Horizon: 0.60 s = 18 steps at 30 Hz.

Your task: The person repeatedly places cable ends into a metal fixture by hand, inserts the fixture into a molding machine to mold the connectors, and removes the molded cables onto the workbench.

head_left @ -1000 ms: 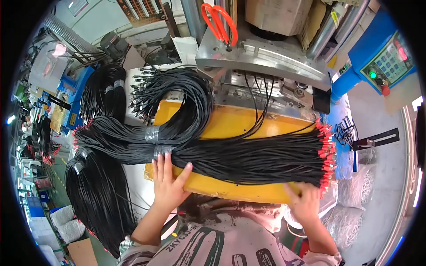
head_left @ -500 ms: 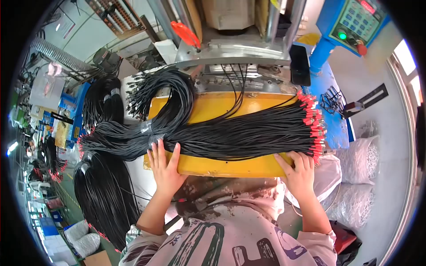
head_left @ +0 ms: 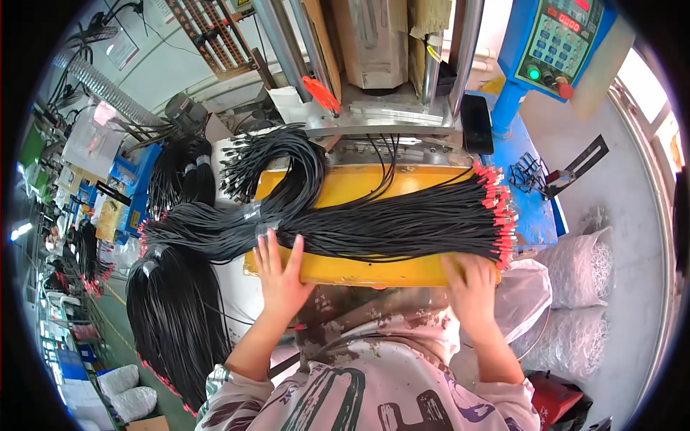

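Note:
A thick bundle of black cables lies across a yellow board, its red-capped connector ends fanned at the right. Clear tape binds it near the left. My left hand is open, fingers spread, with the fingertips touching the bundle's lower edge by the tape. At the board's front edge, my right hand is open with its fingers extended, slightly blurred, just below the bundle near the red ends. A second bundle, coiled, loops above the first.
More black cable bundles hang at the left and upper left. Behind the board stands a metal press. A phone, a blue control panel and a small wire rack are at the right. Plastic-wrapped bags sit lower right.
My right hand has shifted left and slightly down along the board's edge, away from the red ends. My left hand stays at the tape. The whole view has shifted a little.

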Each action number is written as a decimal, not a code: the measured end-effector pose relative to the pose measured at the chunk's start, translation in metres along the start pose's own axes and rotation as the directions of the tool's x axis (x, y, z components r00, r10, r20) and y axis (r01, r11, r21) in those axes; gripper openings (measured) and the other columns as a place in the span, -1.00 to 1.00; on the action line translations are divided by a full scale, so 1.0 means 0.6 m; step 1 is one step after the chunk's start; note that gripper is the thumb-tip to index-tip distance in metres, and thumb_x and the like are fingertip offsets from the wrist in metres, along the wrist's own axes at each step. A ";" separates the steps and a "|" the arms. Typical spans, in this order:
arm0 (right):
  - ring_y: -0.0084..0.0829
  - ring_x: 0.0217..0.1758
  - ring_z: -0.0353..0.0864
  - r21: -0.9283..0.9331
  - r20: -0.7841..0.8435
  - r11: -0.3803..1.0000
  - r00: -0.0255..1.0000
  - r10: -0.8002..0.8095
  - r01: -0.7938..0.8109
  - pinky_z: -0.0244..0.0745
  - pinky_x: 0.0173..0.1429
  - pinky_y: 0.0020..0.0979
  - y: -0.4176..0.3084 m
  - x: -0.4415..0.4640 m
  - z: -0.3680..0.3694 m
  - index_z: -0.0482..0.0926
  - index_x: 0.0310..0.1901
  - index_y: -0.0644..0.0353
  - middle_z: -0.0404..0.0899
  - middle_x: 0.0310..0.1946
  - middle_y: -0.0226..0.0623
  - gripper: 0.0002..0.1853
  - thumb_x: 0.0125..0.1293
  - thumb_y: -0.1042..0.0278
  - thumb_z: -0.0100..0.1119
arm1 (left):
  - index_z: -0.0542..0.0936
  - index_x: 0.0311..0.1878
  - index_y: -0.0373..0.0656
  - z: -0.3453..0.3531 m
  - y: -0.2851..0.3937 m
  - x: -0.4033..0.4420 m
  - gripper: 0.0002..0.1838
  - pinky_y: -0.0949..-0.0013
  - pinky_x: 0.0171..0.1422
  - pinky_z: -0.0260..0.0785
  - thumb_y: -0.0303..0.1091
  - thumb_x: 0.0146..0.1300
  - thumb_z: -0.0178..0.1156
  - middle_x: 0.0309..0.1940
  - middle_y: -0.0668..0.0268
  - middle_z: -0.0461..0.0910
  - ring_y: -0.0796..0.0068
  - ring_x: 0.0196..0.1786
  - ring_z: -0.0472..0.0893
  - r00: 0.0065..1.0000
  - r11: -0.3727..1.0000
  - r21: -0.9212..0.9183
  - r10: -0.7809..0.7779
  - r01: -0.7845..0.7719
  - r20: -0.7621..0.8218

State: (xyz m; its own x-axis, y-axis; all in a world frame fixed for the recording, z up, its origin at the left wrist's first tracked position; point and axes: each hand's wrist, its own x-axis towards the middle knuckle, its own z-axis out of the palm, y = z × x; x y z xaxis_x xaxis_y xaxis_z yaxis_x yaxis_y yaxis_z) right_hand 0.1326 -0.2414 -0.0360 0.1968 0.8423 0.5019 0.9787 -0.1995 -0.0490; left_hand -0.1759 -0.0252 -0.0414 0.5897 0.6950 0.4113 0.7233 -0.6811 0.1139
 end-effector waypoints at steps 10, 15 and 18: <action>-0.22 -0.12 0.69 0.429 0.557 0.862 0.830 -0.016 -0.271 0.60 -0.02 -0.19 -0.037 -0.173 0.053 0.71 -0.16 0.14 0.71 -0.24 -0.29 -0.83 0.24 0.32 0.33 | 0.60 0.09 -0.34 0.060 0.232 0.284 -0.64 0.03 0.25 0.48 -0.20 0.48 0.12 0.06 -0.22 0.61 -0.13 0.13 0.62 0.844 0.622 -0.728 0.524 -0.287 0.115; -0.15 -0.23 0.70 0.505 0.632 0.726 0.773 0.058 -0.467 0.60 -0.11 -0.18 -0.029 -0.126 -0.043 0.68 -0.14 0.22 0.68 -0.35 -0.20 -0.84 0.30 0.36 0.30 | 0.58 -0.14 -0.37 0.005 0.171 0.290 -0.57 -0.12 0.04 0.51 -0.08 0.49 0.10 -0.22 -0.18 0.65 -0.16 -0.09 0.67 0.738 0.922 -0.383 0.300 -0.061 0.605; -0.13 -0.25 0.68 0.586 0.635 0.583 0.766 0.102 -0.563 0.59 -0.11 -0.18 -0.021 -0.030 -0.081 0.68 -0.13 0.22 0.68 -0.35 -0.21 -0.84 0.30 0.38 0.30 | 0.62 -0.12 -0.34 0.008 0.094 0.261 -0.56 -0.05 -0.01 0.52 -0.04 0.45 0.19 -0.29 -0.15 0.67 -0.17 -0.12 0.68 0.832 0.949 -0.292 0.259 -0.123 0.491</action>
State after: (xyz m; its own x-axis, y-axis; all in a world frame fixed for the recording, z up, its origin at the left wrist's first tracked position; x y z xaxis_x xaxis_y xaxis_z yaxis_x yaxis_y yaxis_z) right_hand 0.1137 -0.2784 -0.0021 0.2874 0.9427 -0.1693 0.4938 -0.2973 -0.8172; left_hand -0.0410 0.0462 0.0254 0.8543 0.5147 -0.0727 0.5086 -0.7988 0.3214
